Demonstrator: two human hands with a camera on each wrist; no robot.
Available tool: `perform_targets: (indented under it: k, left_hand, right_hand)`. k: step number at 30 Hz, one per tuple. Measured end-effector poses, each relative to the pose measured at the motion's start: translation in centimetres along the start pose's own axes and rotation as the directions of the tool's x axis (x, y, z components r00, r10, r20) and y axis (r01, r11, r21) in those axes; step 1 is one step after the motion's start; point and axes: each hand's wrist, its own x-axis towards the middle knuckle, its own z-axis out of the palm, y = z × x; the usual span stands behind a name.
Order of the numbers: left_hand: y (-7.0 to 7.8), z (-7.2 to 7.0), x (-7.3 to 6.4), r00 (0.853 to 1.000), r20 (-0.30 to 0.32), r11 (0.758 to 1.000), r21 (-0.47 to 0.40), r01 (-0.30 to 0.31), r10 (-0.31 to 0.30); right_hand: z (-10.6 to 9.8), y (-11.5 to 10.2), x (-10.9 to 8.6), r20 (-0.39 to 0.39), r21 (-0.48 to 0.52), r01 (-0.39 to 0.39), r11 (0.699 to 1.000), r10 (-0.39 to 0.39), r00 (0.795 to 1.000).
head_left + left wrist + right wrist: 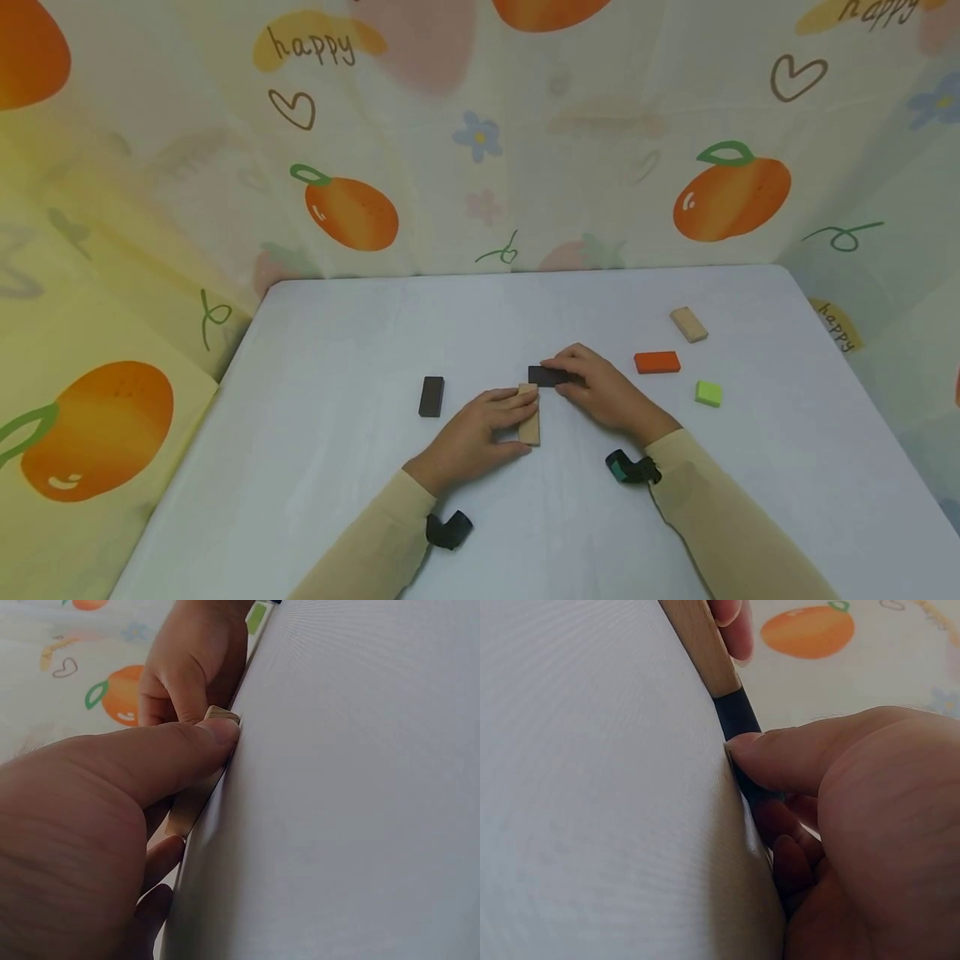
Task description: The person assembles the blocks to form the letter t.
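Near the middle of the white table, my left hand (476, 429) holds a plain wooden block (529, 430) lying lengthwise away from me, with the thumb at its near end. My right hand (607, 393) pinches a black block (542, 377) that lies crosswise at the wooden block's far end. The right wrist view shows the black block (736, 714) against the end of the wooden block (705, 649), seemingly touching. In the left wrist view the left thumb presses the wooden block's end (222, 713), and the fingers hide part of its side.
Left of my left hand lies another black block (431, 397). On the right side are an orange block (657, 362), a second plain wooden block (688, 324) and a small green block (708, 393). Behind the table (360, 325) hangs a fruit-patterned cloth (420, 167).
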Motion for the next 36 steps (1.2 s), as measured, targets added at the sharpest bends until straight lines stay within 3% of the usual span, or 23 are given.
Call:
perform_targets:
  k: [8, 13, 20, 27, 30, 36]
  left_hand:
    - [0.0, 0.0, -0.1, 1.0, -0.005, 1.0, -0.003, -0.015, 0.015]
    - [0.0, -0.3, -0.2, 0.996, -0.075, 0.998, -0.042, -0.042, 0.039]
    - [-0.3, -1.6, -0.4, 0.976, -0.217, 0.98, -0.188, -0.069, 0.027]
    - [-0.9, -3.4, -0.6, 0.959, -0.281, 0.952, -0.304, -0.044, -0.046]
    - [-1.4, -4.1, -0.7, 0.952, -0.303, 0.947, -0.316, -0.062, -0.039]
    - [-2.7, -5.3, -1.0, 0.929, -0.369, 0.925, -0.344, -0.158, 0.022]
  right_hand:
    - [0.1, 0.1, 0.1, 0.0, 0.009, -0.02, 1.0, 0.02, 1.0]
    - [0.0, 0.1, 0.0, -0.014, 0.024, -0.003, 1.0, 0.003, 1.0]
    - [0.0, -0.1, 0.0, -0.012, 0.03, -0.026, 0.999, 0.026, 1.0]
    - [0.0, -0.3, 0.0, -0.004, 0.035, -0.052, 0.998, 0.052, 0.999]
    - [-0.1, -0.3, 0.0, -0.001, 0.037, -0.06, 0.998, 0.06, 0.998]
    - [-0.1, -0.3, -0.1, -0.002, 0.043, -0.048, 0.998, 0.048, 0.999]
